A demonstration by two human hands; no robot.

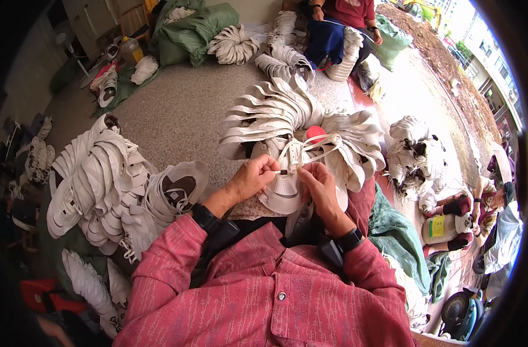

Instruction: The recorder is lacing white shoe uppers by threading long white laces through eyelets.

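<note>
In front of my lap lies a white shoe upper (275, 199) with a mesh toe and a small dark tag near its lacing. My left hand (253, 178) pinches at the left edge of the lacing, by the tag. On the other side my right hand (320, 184) is closed in a pinch, fingertips on the lace. Loops of the white shoelace (323, 140) rise above the eyelets, near a round red object (315, 135). Behind, a fanned stack of white uppers (269, 113) curves round to the right. What lies under the upper is mostly hidden.
More uppers are piled at left (99, 179) and at right (411, 141). Green sacks (189, 34) and further stacks stand at the back. A person in a red top (353, 11) sits at the far side; another person (488, 199) is at right beside a plastic jug (440, 228).
</note>
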